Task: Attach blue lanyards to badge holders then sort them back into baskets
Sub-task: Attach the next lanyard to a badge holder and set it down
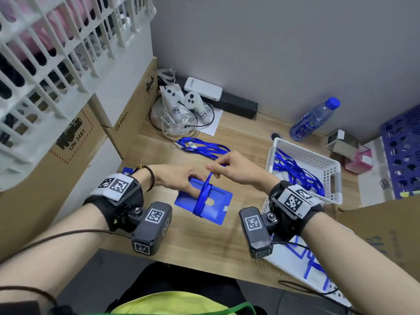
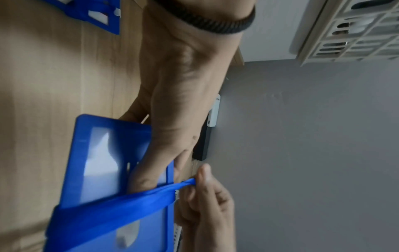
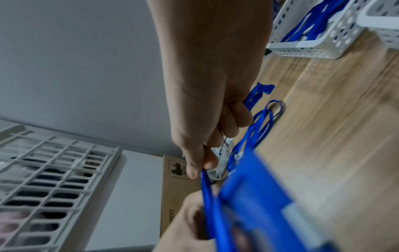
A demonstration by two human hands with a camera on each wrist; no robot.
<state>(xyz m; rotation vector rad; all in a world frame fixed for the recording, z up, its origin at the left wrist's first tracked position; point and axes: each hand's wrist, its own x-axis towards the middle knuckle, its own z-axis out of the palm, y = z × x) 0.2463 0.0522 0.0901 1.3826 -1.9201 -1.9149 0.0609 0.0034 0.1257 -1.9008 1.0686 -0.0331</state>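
A blue badge holder (image 1: pixel 216 208) hovers just above the wooden table at centre. My left hand (image 1: pixel 192 179) grips its far edge, thumb on the clear window (image 2: pixel 101 162). A blue lanyard (image 1: pixel 203 197) is wound across the holder's middle. My right hand (image 1: pixel 216 169) pinches the lanyard's upper end between thumb and forefinger and holds it taut above the holder. In the right wrist view the same pinch (image 3: pixel 200 168) shows on the strap (image 3: pixel 208 196), with the holder (image 3: pixel 259 196) blurred in front.
A loose lanyard (image 1: pixel 200 147) lies on the table beyond the hands. A white basket (image 1: pixel 329 176) at the right holds several lanyards; another white basket (image 1: pixel 279 262) sits under my right forearm. A second badge holder (image 1: pixel 127 171) lies behind my left wrist. Cardboard boxes, controllers, a bottle (image 1: pixel 313 120) and a blue crate (image 1: pixel 402 155) ring the table.
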